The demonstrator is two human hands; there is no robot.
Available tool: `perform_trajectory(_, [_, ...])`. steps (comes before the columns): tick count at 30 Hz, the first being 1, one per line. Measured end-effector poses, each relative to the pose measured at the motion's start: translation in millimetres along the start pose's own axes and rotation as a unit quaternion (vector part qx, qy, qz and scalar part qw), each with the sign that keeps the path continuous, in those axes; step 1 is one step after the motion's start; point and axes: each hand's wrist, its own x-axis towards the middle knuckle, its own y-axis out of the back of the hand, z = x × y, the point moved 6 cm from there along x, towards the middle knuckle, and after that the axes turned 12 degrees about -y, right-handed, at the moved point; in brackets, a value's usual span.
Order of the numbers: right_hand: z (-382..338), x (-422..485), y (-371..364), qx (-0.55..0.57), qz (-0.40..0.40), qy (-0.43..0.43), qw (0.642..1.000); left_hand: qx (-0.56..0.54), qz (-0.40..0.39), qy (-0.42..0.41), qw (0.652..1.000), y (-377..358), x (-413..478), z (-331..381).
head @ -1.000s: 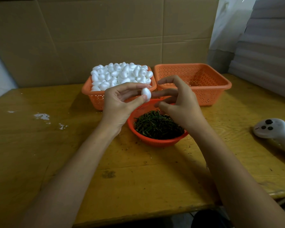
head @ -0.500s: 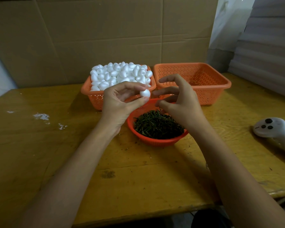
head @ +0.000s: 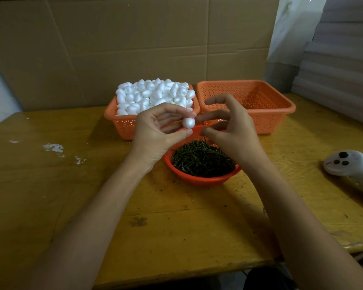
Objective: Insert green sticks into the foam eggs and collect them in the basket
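I see one small white foam egg point(head: 188, 123) held up in the middle of the frame, just above a round red bowl point(head: 199, 181) full of thin green sticks point(head: 201, 159). More white eggs point(head: 153, 95) are heaped high in an orange basket point(head: 122, 124) at the upper middle. A second orange basket point(head: 281, 109) sits just to its right.

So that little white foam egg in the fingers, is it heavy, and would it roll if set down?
Probably very light: the left hand holds the foam egg with just fingertips. Being rounded, it would likely roll on the flat table. Its matte foam surface probably dents under a hard squeeze.
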Motion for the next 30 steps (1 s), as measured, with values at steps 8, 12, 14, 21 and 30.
perform_trajectory(8, [0.8, 0.9, -0.2, -0.006, -0.006, 0.002, 1.000, 0.071, -0.007, -0.035, 0.997, -2.1, 0.0, 2.5])
perform_trajectory(12, [0.5, 1.0, -0.7, -0.007, -0.005, 0.003, 1.000, 0.079, -0.010, -0.033, 0.996, -2.2, -0.3, 2.9])
perform_trajectory(14, [0.4, 1.1, -0.7, -0.008, -0.003, 0.003, 1.000, 0.081, -0.012, -0.035, 0.996, -2.4, 0.0, 3.7])
perform_trajectory(21, [0.4, 0.9, -0.1, -0.003, 0.001, 0.002, 1.000, 0.082, -0.012, -0.045, 0.996, -2.0, -0.1, 4.4])
perform_trajectory(30, [1.2, 0.7, 0.2, -0.002, -0.002, 0.011, 1.000, 0.079, -0.012, -0.047, 0.996, -1.6, -0.9, 1.7])
